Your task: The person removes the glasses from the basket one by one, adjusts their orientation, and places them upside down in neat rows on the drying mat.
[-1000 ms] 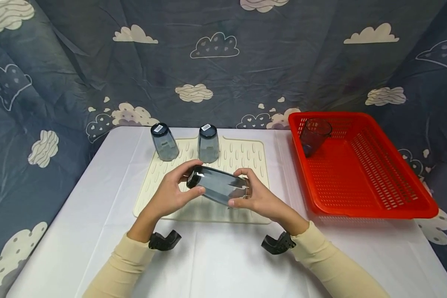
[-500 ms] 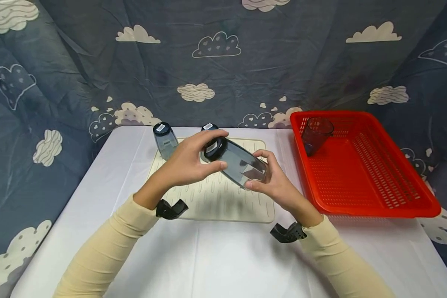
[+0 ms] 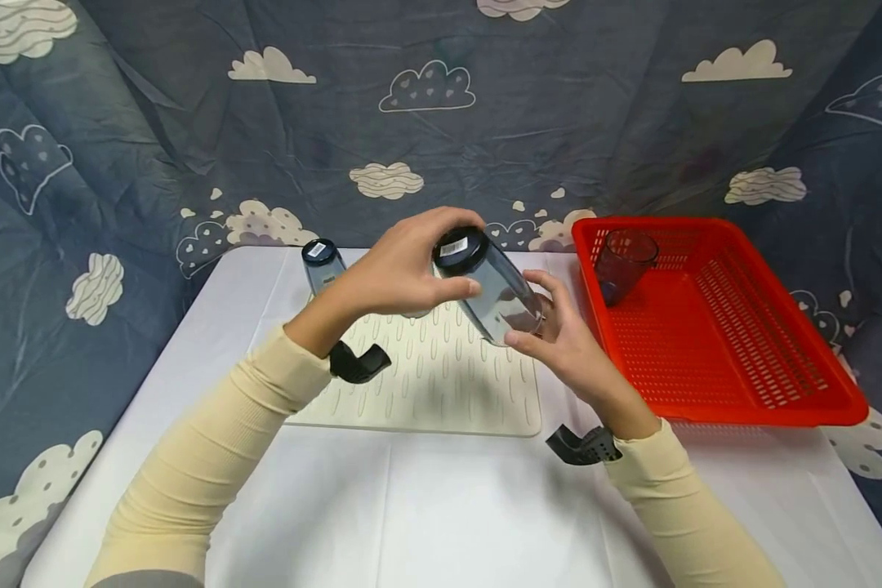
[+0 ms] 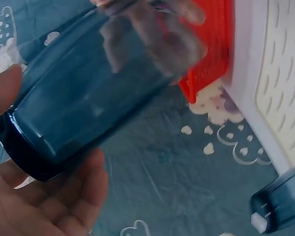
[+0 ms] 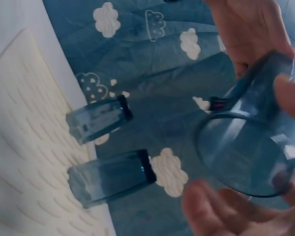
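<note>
A blue-grey glass (image 3: 496, 290) is held tilted above the mat, its dark base up at the left and its mouth down at the right. My left hand (image 3: 407, 265) grips it around the base; my right hand (image 3: 569, 339) holds it near the rim between thumb and fingers. On the cream ridged mat (image 3: 426, 384), two similar glasses stand upside down at the back, as the right wrist view shows: one glass (image 5: 99, 118) and another glass (image 5: 113, 177). In the head view my left hand mostly hides one of them.
At the right is a red perforated basket (image 3: 706, 343) with one dark glass (image 3: 625, 265) leaning in its back left corner. A white cloth (image 3: 441, 506) covers the table, and a patterned curtain (image 3: 588, 139) hangs behind it.
Both hands have raised the held glass up and to the right, away from the viewer. Its base has tipped further upward, and my left hand now covers most of one standing glass.
</note>
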The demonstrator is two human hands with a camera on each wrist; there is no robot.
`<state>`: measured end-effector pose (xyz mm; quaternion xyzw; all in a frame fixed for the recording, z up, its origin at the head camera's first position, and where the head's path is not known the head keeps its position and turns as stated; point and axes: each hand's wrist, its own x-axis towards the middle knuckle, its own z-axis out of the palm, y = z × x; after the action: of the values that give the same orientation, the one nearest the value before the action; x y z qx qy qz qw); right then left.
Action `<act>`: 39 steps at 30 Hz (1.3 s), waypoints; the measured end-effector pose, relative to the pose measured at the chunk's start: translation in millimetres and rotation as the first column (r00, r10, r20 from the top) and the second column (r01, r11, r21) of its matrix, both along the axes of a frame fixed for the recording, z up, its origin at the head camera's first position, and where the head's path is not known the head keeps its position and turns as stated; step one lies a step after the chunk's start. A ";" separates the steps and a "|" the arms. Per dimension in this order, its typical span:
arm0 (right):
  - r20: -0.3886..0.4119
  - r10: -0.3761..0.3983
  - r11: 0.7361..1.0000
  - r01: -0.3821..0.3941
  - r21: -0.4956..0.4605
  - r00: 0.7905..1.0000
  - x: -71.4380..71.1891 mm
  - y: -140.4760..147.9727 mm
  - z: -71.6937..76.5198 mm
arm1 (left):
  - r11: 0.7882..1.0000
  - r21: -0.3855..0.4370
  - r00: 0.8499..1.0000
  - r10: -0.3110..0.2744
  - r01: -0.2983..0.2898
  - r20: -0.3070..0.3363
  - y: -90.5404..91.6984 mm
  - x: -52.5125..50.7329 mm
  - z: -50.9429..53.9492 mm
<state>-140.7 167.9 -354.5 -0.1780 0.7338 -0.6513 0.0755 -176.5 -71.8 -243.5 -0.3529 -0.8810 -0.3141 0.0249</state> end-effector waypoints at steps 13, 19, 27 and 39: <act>-0.074 -0.126 0.946 0.142 0.290 0.989 14.1 23.9 -2.7 | 0.984 -0.149 0.995 0.087 -0.093 -0.051 23.5 -36.7 16.3; -0.108 -0.139 0.929 0.168 0.330 0.984 19.7 40.0 -8.0 | 0.975 -0.184 0.992 0.121 -0.122 -0.017 34.7 -51.6 -1.2; -0.178 -0.173 0.863 0.236 0.446 0.969 30.2 71.1 -6.6 | 0.952 -0.263 0.985 0.171 -0.159 0.024 54.0 -74.1 -29.1; -0.210 -0.183 0.836 0.265 0.481 0.960 38.4 97.6 -10.3 | 0.945 -0.233 0.968 0.245 -0.227 0.049 63.1 -91.7 -77.4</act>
<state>-102.2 265.6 -364.8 -0.1151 0.8978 -0.4248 -0.0149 -268.2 -8.7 -320.9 -0.2329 -0.9472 -0.2201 -0.0121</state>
